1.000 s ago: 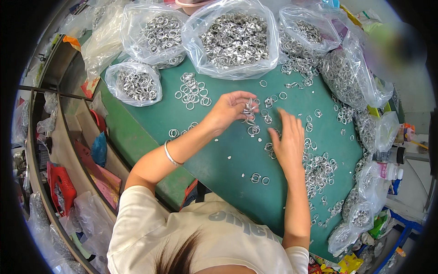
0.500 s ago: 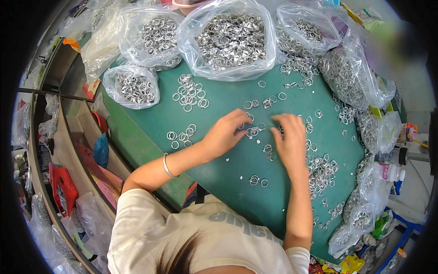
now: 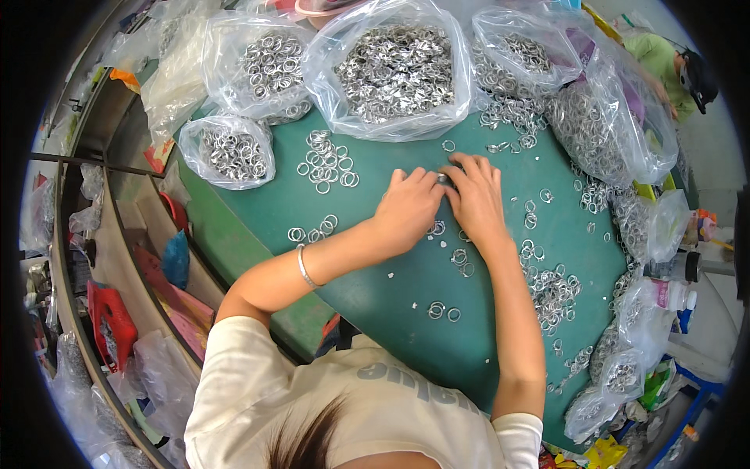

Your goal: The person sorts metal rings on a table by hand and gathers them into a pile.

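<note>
two hands (image 3: 441, 203), one bracelet (image 3: 305, 268), one green table (image 3: 375, 289), at least six clear bags of metal rings (image 3: 394, 66), loose rings beyond counting

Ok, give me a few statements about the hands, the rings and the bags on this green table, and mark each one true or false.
1. The left hand and the right hand meet over a small metal ring. True.
2. The table top is red. False: it is green.
3. A bracelet sits on the left wrist. True.
4. The clear bags hold wooden blocks. False: they hold metal rings.
5. Loose rings lie on the table left of the hands. True.
</note>
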{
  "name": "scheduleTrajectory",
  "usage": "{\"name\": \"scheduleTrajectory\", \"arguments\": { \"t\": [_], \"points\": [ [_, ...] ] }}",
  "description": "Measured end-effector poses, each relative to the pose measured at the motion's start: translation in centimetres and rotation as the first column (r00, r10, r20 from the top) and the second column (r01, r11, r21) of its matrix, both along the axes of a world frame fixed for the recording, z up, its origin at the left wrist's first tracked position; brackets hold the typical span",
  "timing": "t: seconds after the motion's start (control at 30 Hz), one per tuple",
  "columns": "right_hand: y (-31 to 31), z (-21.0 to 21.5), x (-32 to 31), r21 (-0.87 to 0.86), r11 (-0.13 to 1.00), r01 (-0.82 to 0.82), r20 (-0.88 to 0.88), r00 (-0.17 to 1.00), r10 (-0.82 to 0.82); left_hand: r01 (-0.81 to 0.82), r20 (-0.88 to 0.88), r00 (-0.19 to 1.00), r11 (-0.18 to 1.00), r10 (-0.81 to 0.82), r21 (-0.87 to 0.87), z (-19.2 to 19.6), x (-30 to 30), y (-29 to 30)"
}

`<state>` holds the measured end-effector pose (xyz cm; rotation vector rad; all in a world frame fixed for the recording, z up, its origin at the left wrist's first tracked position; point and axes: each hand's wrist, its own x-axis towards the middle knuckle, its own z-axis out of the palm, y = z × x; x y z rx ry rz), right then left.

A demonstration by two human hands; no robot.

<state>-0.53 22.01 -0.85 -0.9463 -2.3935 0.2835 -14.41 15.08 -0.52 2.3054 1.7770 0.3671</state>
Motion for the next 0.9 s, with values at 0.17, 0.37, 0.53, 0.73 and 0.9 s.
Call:
{"name": "scheduleTrajectory", "arguments": {
  "t": [0.17, 0.37, 0.53, 0.73, 0.9],
  "points": [
    [-2.3, 1.8, 4.1, -0.145, 0.989, 0.031, 0.06, 0.998, -0.023, -0.111, 0.592, 0.798, 0.993, 0.115, -0.044, 0.3, -2.7, -1.0],
    [-2.3, 3.8, 7.0, -0.414, 0.904, 0.107, 0.104, 0.992, -0.069, -0.118, 0.765, 0.52, 0.919, 0.379, -0.375, 0.2, -3.9, -0.2],
    [3.2, 0.3, 4.0, -0.047, 0.978, 0.203, -0.064, 0.977, -0.206, 0.017, 0.852, 0.237, 0.874, 0.468, -0.485, 0.0, -3.5, 2.1],
    [3.1, -0.5, 4.4, 0.011, 0.994, 0.112, 0.054, 0.992, -0.113, -0.044, 0.752, 0.482, 0.87, 0.449, -0.491, 0.5, -3.8, 2.5],
    [3.7, -0.6, 4.3, 0.042, 0.989, 0.141, 0.117, 0.982, -0.145, 0.277, 0.804, 0.08, 0.761, 0.59, -0.586, 0.8, -2.9, 3.8]
  ]
}}
